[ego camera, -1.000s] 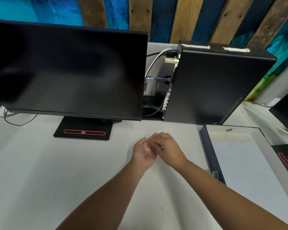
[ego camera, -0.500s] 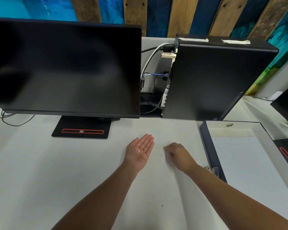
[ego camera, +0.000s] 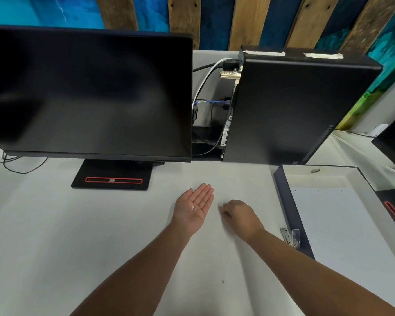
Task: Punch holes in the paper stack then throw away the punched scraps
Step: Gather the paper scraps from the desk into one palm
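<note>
The right hand (ego camera: pixel 237 216) has drawn away from the left hand (ego camera: pixel 195 206) to the table (ego camera: pixel 78 224) at frame centre, fingers curled down, pinching what is unclear, while the left lies spread, palm up, holding punched scraps (ego camera: pixel 193 207) — gathering seems unfinished.

**Scraps in the palm, paper back in the tray**

A couple of tiny white punched scraps (ego camera: pixel 193 207) sit mid-palm in the upturned, flat left hand (ego camera: pixel 195 205). The paper stack (ego camera: pixel 342 236) lies flat inside the dark-walled tray (ego camera: pixel 292 215), pale, with a row of small holes along its far edge. The little metal hole punch (ego camera: pixel 291 237) lies just outside the tray's left wall, right up against it.
</note>
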Demonstrator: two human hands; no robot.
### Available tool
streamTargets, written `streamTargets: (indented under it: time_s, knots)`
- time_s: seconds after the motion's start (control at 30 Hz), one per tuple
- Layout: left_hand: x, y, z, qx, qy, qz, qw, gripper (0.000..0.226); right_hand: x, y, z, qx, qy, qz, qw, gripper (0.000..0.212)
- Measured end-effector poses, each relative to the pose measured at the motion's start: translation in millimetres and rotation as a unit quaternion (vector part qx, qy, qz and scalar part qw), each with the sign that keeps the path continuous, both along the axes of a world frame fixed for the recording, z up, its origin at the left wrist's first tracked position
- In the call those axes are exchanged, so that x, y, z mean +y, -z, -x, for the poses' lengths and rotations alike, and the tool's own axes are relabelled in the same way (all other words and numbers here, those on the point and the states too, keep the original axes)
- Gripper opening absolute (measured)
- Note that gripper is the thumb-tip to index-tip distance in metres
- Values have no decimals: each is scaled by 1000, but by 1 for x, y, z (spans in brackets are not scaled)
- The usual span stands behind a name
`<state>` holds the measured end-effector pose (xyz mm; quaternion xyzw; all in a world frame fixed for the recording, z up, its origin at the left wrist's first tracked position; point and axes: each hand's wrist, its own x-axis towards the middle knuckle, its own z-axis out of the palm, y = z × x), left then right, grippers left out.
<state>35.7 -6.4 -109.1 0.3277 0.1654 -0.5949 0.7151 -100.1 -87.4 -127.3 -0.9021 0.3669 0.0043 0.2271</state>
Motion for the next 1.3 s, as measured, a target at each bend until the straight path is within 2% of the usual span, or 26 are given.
streamTargets:
  time_s: [0.33, 0.47, 0.57, 0.7, 0.97, 1.3]
  knots:
    - [0, 1, 1, 3, 0, 0, 1000, 40, -1, -4, -4, -29, 32, -12, 999, 20]
    - [0, 1, 2, 1, -1, -6, 1000, 40, -5, -23, -10, -99, 35, -18, 994, 15]
    - [-2, -2, 4, 1, -1, -10, 1000, 40, 2, -41, -23, -136, 1, -30, 990, 14]
    - [-5, -2, 8, 6, 11, -25, 1000, 41, 16, -52, -39, -139, -26, -69, 988, 15]
    - [-6, -5, 7, 13, 11, 1, 1000, 47, 21, -46, -48, -77, -59, -31, 995, 22]
    - [-4, -6, 4, 19, 7, 4, 1000, 43, 20, -49, -48, -134, -26, -19, 990, 9]
